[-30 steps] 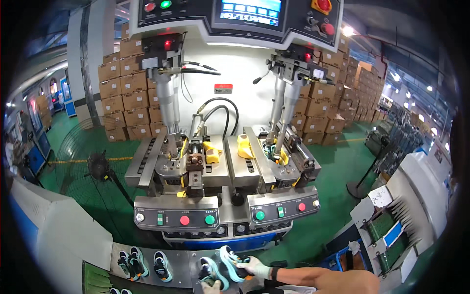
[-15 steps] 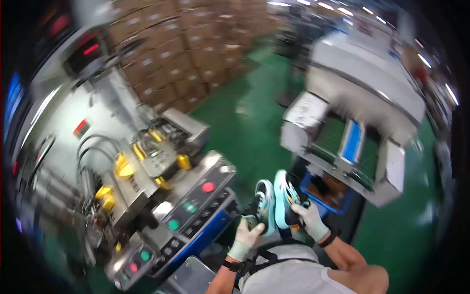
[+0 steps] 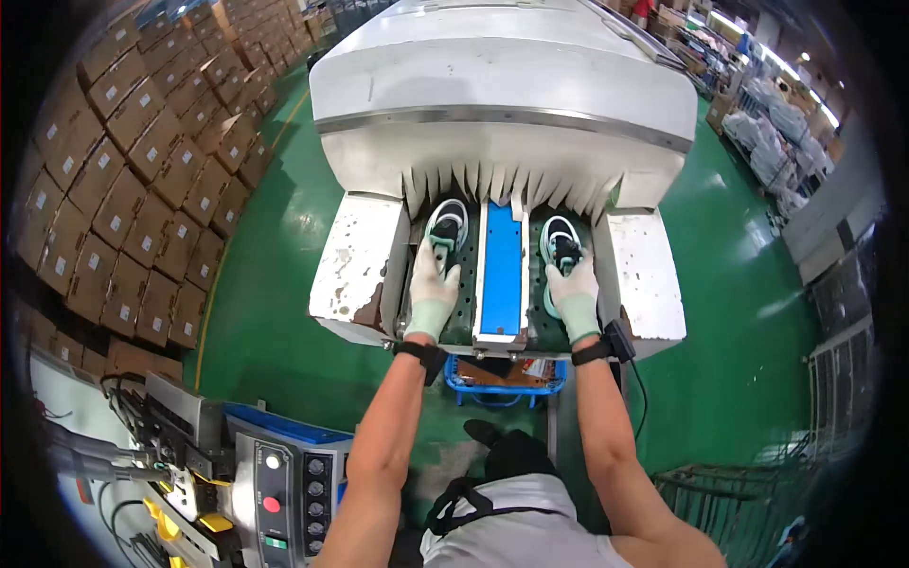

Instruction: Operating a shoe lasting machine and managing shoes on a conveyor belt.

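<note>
Head view: the left hand (image 3: 434, 292) is pinching the left sneaker (image 3: 448, 223), the right hand (image 3: 575, 286) is pinching the right sneaker (image 3: 560, 233); both are pointing toward a pale fringe (image 3: 497, 180) over green belts (image 3: 461, 317).

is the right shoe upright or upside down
Upright: the right shoe shows its dark upper from above, underside hidden, with the right hand on it.

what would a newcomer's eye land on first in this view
Probably the big white machine at top centre, with a ragged pale fringe over its opening. Just in front of the fringe, the gloved left grip holds a dark-and-mint shoe and the gloved right grip a second shoe, on either side of a bright blue strip. Stacked brown cartons fill the upper left.
</note>
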{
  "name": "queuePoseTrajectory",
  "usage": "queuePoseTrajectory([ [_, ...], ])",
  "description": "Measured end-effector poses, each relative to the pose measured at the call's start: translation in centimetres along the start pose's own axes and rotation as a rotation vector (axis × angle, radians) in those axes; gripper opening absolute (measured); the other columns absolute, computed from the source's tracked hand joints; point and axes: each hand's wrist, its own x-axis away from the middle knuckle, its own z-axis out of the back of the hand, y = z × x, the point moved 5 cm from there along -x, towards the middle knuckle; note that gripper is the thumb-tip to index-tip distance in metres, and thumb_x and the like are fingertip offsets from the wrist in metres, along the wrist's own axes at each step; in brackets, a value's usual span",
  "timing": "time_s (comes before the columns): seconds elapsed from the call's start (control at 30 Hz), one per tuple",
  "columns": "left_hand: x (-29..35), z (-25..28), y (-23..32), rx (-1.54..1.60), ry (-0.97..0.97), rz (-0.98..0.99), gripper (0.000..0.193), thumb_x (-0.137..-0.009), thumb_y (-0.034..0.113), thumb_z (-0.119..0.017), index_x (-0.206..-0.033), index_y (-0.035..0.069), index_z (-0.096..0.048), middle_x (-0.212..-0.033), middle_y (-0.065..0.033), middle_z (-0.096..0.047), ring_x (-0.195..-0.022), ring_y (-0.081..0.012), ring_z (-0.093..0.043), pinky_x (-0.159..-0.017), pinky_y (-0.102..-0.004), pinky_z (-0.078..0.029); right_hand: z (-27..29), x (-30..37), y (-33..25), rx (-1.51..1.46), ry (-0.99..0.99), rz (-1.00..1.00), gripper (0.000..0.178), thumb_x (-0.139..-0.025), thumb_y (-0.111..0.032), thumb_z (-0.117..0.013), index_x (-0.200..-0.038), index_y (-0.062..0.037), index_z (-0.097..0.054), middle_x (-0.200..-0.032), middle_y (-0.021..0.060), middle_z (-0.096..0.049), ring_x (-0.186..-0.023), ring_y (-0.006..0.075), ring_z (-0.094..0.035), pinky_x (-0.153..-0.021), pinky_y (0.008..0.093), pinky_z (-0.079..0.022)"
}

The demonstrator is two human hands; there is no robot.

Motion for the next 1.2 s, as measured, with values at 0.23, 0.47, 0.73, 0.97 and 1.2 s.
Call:
queuePoseTrajectory([
  [0.23, 2.5, 3.3, 0.5, 0.178, -0.035, -0.062, 0.076, -0.086, 0.015, -0.067, -0.15, -0.004, -0.03, -0.152, -0.0297, -0.033, -0.145, -0.0369, -0.031, -0.119, -0.0393, -0.027, -2.1, -1.6, -5.1, -0.291, 0.291, 0.638, 0.053, -0.091, -0.012, -0.065, -0.136, 0.007, -0.044, -0.143, 0.0263, -0.046, -0.132, 0.0332, -0.044, -0.115, 0.0403, -0.029],
  [0.47, 43.2, 15.8, -9.8, -0.109, -0.103, 0.654, 0.052, -0.094, 0.031, -0.056, -0.137, 0.001, -0.051, -0.129, -0.0247, -0.06, -0.118, -0.0385, -0.059, -0.102, -0.0435, -0.047, -14.1, 30.1, -8.7, -0.553, -1.332, 0.612, 0.052, -0.095, 0.0, -0.057, -0.143, 0.005, -0.04, -0.147, 0.0205, -0.046, -0.137, 0.0295, -0.045, -0.116, 0.0401, -0.034],
  [0.73, 100.5, 22.0, 9.0, -0.299, 1.347, 1.901, 0.026, -0.09, 0.021, -0.056, -0.108, 0.004, -0.065, -0.115, -0.0207, -0.066, -0.111, -0.0389, -0.061, -0.095, -0.0459, -0.049, -20.7, 52.0, 2.9, 0.262, -1.938, 1.015, 0.052, -0.092, -0.013, -0.068, -0.135, 0.007, -0.048, -0.137, 0.0217, -0.055, -0.126, 0.0287, -0.054, -0.109, 0.0373, -0.041],
  [0.97, 123.1, 24.9, 26.2, -0.869, 1.579, 1.898, 0.045, -0.084, 0.022, -0.07, -0.124, 0.005, -0.06, -0.122, -0.0213, -0.061, -0.116, -0.0402, -0.056, -0.1, -0.0458, -0.045, -23.9, 57.0, 7.0, 0.802, -1.766, 1.288, 0.054, -0.087, -0.018, -0.072, -0.129, 0.0098, -0.053, -0.125, 0.0225, -0.063, -0.116, 0.0293, -0.061, -0.1, 0.0367, -0.047],
  [1.2, 131.6, 26.8, 24.3, -0.484, 1.325, 2.211, 0.064, -0.08, 0.034, -0.075, -0.132, 0.007, -0.051, -0.129, -0.0202, -0.056, -0.118, -0.0423, -0.054, -0.1, -0.0481, -0.045, -23.3, 60.5, 4.0, 0.919, -1.617, 1.315, 0.052, -0.083, -0.023, -0.073, -0.12, 0.0118, -0.059, -0.118, 0.0238, -0.067, -0.111, 0.0298, -0.064, -0.097, 0.0369, -0.049],
])
